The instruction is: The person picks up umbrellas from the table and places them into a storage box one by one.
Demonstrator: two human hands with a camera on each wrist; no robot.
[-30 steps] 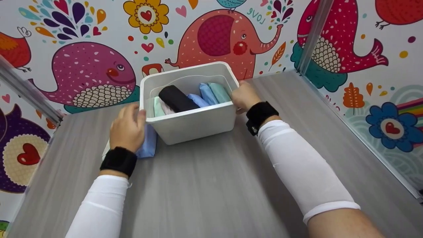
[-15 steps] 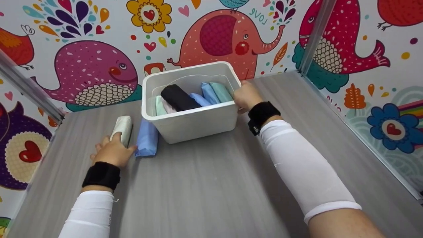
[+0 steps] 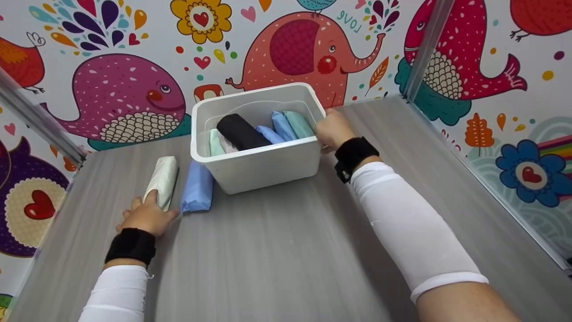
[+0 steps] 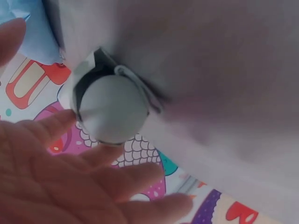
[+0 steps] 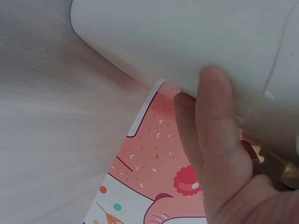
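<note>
A white plastic bin (image 3: 263, 165) stands on the table, holding a black roll (image 3: 241, 132), blue packets (image 3: 283, 126) and pale green ones. My right hand (image 3: 334, 129) grips its right end; in the right wrist view the thumb (image 5: 216, 100) lies along the outer wall. To the bin's left lies a pale, whitish wrapped roll (image 3: 163, 179), with a blue wrapped packet (image 3: 198, 185) between the two. At the roll's near end is my left hand (image 3: 145, 218), fingers spread. The left wrist view shows the roll's round end (image 4: 114, 109), a fingertip touching its side.
The grey table (image 3: 277, 259) runs up to printed walls at the back and sides. A metal corner post (image 3: 426, 49) stands at the back right, another (image 3: 40, 118) at the left. The bin is close to the back wall.
My left hand has let go of the bin's left rim and moved down-left to the pale roll, then slid slightly nearer me. My right hand has stayed on the bin.
</note>
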